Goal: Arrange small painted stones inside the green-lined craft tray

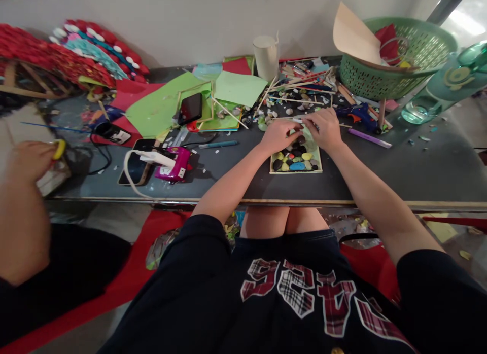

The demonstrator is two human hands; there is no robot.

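A small framed panel [296, 172] with pebbles lies flat near the front of the table. Its lower part carries black, yellow and grey stones and a blue pebble [297, 167]. My left hand [279, 137] rests over the panel's upper left side, fingers curled inward. Over the upper right corner is my right hand [324, 128], its thumb and fingertips pressed together. Between the fingertips of both hands, at the panel's top edge, shows a small white piece [297, 120]. Which hand grips it is too small to tell.
Loose pebbles, sticks and a white cup [266, 57] stand behind. To the right are a purple marker [370, 138], blue glue gun [359, 115], green basket [397, 72] and bottle [437, 90]. Leftward lie a pen [218, 144], power adapter [173, 164], phones and another person's hand [32, 161].
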